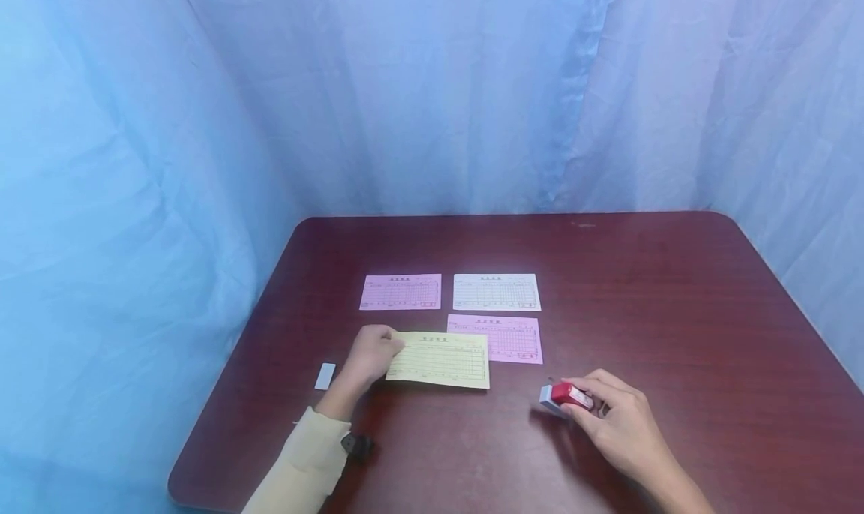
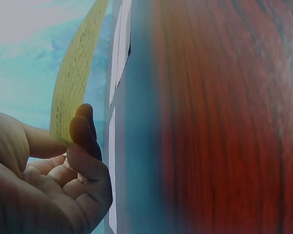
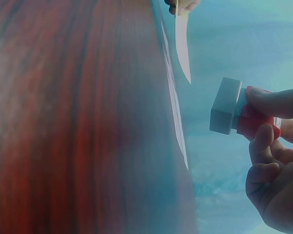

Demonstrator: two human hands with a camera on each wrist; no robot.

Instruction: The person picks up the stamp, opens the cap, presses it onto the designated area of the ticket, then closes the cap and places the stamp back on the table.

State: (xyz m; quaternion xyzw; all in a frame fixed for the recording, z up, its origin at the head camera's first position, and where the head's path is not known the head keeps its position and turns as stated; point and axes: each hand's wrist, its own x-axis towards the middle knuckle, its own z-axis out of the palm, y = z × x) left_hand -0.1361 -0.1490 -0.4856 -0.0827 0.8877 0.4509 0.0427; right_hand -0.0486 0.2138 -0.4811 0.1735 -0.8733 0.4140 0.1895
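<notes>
My left hand pinches the left edge of a yellow printed form slip. In the left wrist view, the thumb and fingers grip the slip, which stands lifted off the table. A pink form slip lies partly hidden behind it. On the right, my right hand holds a red stamp with a grey-blue base, tilted above the table. The right wrist view shows the stamp between thumb and fingers, its base facing away from the palm and apart from the papers.
Farther back on the dark red table lie another pink slip and a white slip, side by side. A small pale rectangular piece sits left of my left hand. Blue curtains surround the table's back and sides.
</notes>
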